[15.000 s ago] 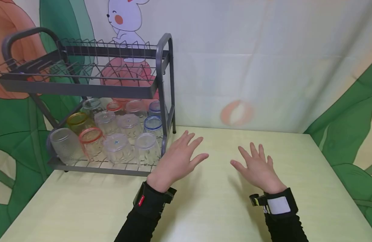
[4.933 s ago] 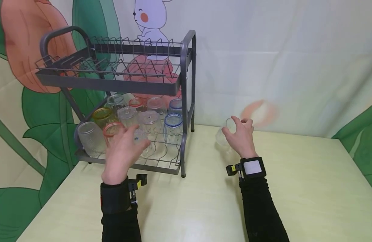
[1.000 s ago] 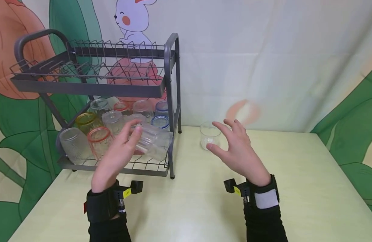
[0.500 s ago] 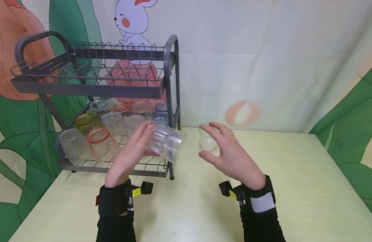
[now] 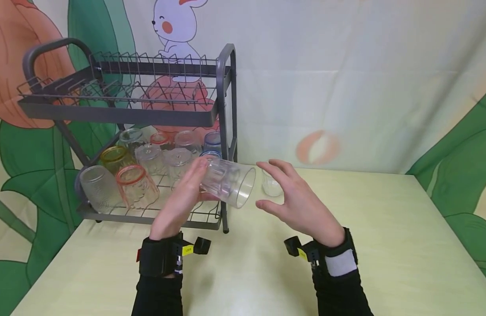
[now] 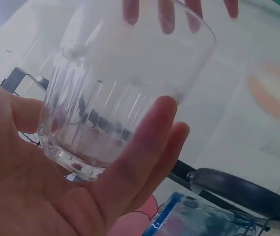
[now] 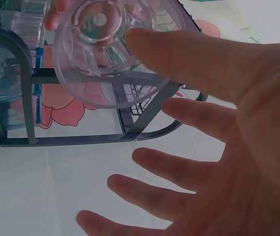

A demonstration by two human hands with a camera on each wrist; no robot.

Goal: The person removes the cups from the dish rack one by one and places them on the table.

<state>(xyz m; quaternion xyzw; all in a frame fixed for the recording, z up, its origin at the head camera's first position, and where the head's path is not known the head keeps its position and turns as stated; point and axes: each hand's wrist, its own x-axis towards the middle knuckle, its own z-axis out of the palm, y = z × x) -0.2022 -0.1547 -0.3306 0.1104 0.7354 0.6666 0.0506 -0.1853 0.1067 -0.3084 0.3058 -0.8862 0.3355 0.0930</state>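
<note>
**Fluted clear tumbler in the left fingers, mouth toward the right hand**

The fluted clear tumbler (image 5: 228, 182) lies tipped on its side in the left hand (image 5: 181, 199), thumb and fingers wrapped round its fluted lower body, base toward the palm. The right hand (image 5: 300, 202) holds nothing; its fingers are spread apart from the thumb, just beyond the tumbler's rim, with a small gap showing in the head view.

It looks like rigid, thick-based glass, so probably weighted toward the left palm; it should not give under a squeeze, but could slip on smooth skin and chip or break if knocked. The flutes under the left fingers seem the surest hold. For the right fingers, the smooth wall behind the rim looks safer than the thin lip.

Past the right fingertips, another clear glass (image 5: 271, 188) stands on the table (image 5: 250, 267). Behind the left fingers, upturned glasses fill part of the dish rack (image 5: 116, 115).
</note>
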